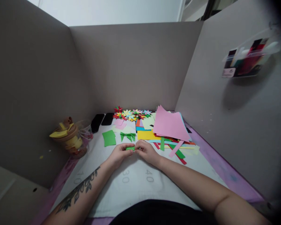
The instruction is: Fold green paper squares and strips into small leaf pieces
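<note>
Pinching small, folded green paper (130, 148), our left hand (120, 153) and right hand (147, 152), both nearly closed, almost meet; beyond lie spiky paper stars (131, 116); flat pink sheets (170, 125) overlap.

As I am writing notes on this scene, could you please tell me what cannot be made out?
All in the head view:
Green paper: folds partly hidden by the left hand and right hand.
Paper stars: overlapping, too small to count surely.
Hanging container: contents blurred.
Pink sheet: hides whatever lies directly beneath it.
</note>
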Available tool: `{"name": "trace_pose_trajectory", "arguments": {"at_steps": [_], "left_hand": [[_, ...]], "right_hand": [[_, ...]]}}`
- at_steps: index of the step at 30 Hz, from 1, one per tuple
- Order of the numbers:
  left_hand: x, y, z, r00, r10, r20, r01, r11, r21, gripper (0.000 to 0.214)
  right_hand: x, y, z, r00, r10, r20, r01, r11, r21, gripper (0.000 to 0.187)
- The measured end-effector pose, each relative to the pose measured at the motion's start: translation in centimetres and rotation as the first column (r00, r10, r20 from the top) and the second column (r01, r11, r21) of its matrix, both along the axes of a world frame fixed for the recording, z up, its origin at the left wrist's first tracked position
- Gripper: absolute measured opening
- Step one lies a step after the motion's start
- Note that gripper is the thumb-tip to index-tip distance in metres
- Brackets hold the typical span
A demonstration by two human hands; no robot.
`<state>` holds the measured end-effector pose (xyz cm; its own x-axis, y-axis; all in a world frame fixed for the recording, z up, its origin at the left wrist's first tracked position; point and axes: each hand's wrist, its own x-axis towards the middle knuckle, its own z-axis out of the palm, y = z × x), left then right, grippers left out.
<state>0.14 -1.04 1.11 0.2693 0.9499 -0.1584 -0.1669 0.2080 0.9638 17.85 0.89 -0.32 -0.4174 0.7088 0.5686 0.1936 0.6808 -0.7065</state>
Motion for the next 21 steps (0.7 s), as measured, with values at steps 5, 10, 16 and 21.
{"name": "trace_pose_trajectory", "arguments": {"at_steps": [5,10,16,21], "left_hand": [[0.1,0.0,0.2,1.000,0.020,0.011,-0.020,0.999,-0.025,0.043],[0.3,-0.1,0.1,0.994,0.068,-0.084,-0.063,0.996,0.062,0.042],[0.7,0.0,-0.3,0.967,0.148,-0.206,-0.099,0.968,0.230,0.034],[1.1,0.2,-0.7,0.924,0.266,-0.274,-0.152,0.915,0.373,0.022]], "right_hand": [[-0.1,0.1,0.1,0.997,-0.006,-0.080,-0.005,0.989,-0.147,0.006],[-0.7,0.0,-0.5,0.982,-0.077,-0.173,0.008,0.930,-0.367,0.003],[-1.0,0.3,-1.3,0.974,-0.105,-0.200,0.013,0.910,-0.414,0.005],[-1.5,0.0,-1.1,0.952,-0.125,-0.279,-0.005,0.906,-0.423,0.011]]}}
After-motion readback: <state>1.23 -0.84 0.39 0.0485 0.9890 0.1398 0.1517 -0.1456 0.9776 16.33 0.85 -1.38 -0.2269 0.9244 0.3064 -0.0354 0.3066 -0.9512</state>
